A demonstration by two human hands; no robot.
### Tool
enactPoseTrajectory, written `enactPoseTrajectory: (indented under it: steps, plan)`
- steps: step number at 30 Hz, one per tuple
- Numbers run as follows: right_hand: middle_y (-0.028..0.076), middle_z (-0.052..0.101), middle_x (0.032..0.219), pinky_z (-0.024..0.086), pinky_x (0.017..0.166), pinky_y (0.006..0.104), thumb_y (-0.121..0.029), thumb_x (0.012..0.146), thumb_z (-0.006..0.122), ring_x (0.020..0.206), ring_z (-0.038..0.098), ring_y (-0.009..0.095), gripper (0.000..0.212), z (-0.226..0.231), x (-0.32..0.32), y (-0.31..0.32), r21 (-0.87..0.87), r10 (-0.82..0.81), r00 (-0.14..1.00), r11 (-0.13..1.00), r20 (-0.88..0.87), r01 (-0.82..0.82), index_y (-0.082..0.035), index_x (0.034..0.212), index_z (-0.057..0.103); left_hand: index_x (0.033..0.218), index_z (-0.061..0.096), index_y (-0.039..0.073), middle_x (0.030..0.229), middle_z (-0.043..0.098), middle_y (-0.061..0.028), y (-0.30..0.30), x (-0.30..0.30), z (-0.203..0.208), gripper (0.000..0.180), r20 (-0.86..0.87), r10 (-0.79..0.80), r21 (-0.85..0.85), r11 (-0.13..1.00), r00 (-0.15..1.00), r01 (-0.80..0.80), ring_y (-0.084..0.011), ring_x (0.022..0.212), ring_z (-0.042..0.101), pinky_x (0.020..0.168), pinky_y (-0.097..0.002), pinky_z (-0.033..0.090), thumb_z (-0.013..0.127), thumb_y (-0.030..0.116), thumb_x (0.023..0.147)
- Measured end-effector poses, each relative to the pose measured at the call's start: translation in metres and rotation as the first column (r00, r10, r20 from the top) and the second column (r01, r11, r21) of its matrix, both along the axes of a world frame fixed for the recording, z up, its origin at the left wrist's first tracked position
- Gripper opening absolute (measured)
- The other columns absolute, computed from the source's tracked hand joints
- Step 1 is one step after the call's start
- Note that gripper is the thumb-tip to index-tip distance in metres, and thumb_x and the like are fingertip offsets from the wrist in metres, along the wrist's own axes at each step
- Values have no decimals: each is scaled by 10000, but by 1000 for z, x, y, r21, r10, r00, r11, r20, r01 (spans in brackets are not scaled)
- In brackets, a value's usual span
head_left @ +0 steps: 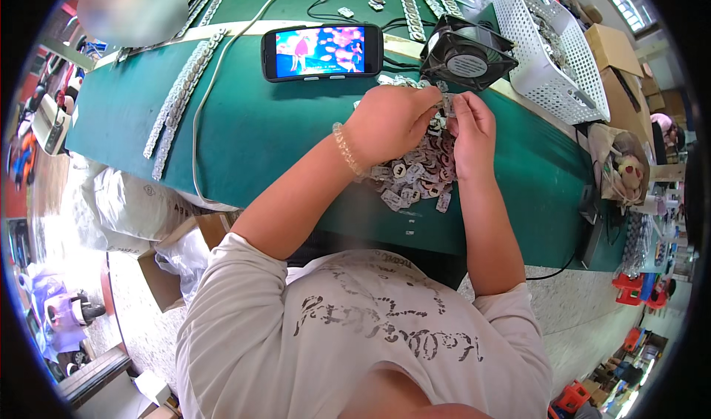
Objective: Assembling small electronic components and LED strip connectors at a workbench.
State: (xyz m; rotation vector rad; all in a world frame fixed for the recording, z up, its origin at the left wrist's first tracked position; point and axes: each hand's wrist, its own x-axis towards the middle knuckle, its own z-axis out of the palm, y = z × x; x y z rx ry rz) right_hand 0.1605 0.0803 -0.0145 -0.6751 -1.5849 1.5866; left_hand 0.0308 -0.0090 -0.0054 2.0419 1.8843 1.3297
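Note:
My left hand (pixel 389 122), with a beaded bracelet (pixel 346 151) at its wrist, is closed in a pinch just beyond a loose pile of small flat clear-and-dark pieces (pixel 422 168). My right hand (pixel 472 131) pinches close beside it. Between the fingertips of both is a small flat pale piece (pixel 447 105), too small to make out fully. More such pieces lie around and partly under my left hand. The pile rests on the green tabletop (pixel 281 145).
A phone (pixel 321 52) with a lit screen stands ahead, next to a black fan (pixel 466 54). At the right is a white perforated basket (pixel 552 56) of parts. Long strips of joined pieces (pixel 185 97) lie left, beside a white cable (pixel 201 115). Another person's blurred head (pixel 133 8) shows far left.

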Motion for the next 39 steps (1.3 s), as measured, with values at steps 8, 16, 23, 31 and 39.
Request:
enactPoseTrajectory:
  steps: [8, 16, 23, 31, 39]
  plan:
    - [-61, 427, 608, 256, 453, 206, -140, 920, 520, 536, 342, 14, 192, -4, 2, 1, 5, -13, 1000, 1000, -16, 13, -34, 768, 571, 942, 550, 27, 718, 564, -187, 1, -1, -3, 145, 0, -23, 2, 1000, 1000, 23, -391, 679, 558, 571, -452, 433, 580, 85, 813]
    - [-39, 444, 648, 286, 525, 221, -136, 928, 510, 612, 352, 26, 184, 0, 4, 12, 143, -51, 999, 988, -6, 52, -23, 792, 562, 999, 568, 4, 815, 588, -161, 2, -9, -6, 181, 199, -83, 82, 994, 976, 68, -301, 728, 585, 653, -344, 467, 601, 81, 839]
    - [24, 468, 640, 353, 538, 258, -125, 931, 491, 593, 418, 85, 162, -2, 7, 3, 356, 16, 963, 927, 270, -116, 6, 843, 529, 1016, 568, -7, 864, 567, -82, -4, -12, -2, 177, 525, -271, 53, 956, 807, 287, -145, 774, 528, 707, -300, 453, 598, 88, 870]
    - [-11, 402, 642, 311, 529, 242, -220, 963, 488, 589, 374, 74, 285, 0, 8, 4, 262, 124, 969, 948, 214, -179, -24, 756, 478, 986, 552, -19, 802, 544, -131, -10, -12, 8, 159, 513, -269, 0, 950, 815, 314, -205, 711, 509, 674, -326, 441, 591, 92, 878]
    - [-26, 393, 656, 299, 531, 240, -201, 964, 481, 600, 340, 71, 271, 7, 14, 21, 273, -62, 998, 960, -31, 68, -34, 750, 470, 999, 554, -14, 805, 570, -147, -6, -14, 1, 170, 381, -278, 34, 957, 882, 288, -212, 698, 531, 657, -330, 448, 591, 107, 884]
